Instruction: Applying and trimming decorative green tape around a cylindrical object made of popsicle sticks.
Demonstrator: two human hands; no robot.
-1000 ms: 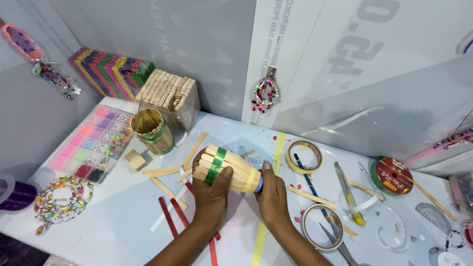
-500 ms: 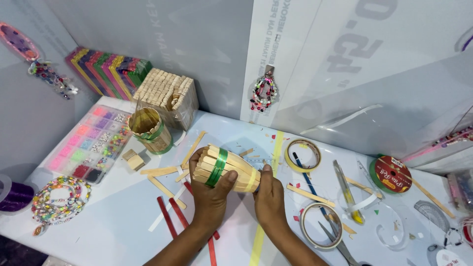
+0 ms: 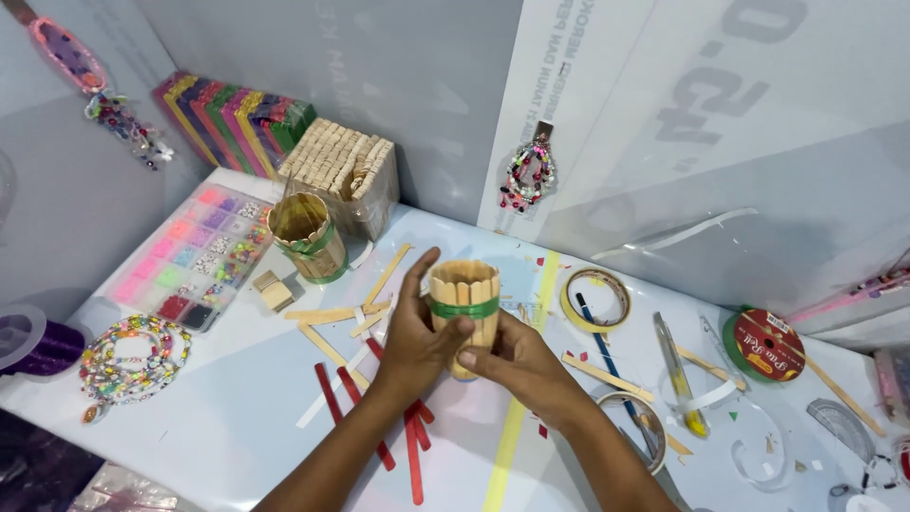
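Both hands, left hand (image 3: 417, 346) and right hand (image 3: 517, 365), pinch the stick cup (image 3: 464, 308) upright; squeeze evenly, thumbs beside the green band (image 3: 464, 308).

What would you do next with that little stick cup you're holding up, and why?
Probably set the stick cup upright on the white table. Both the left hand and the right hand hold it upright above the table, its green band looks in place, and a similar finished cup already stands nearby.
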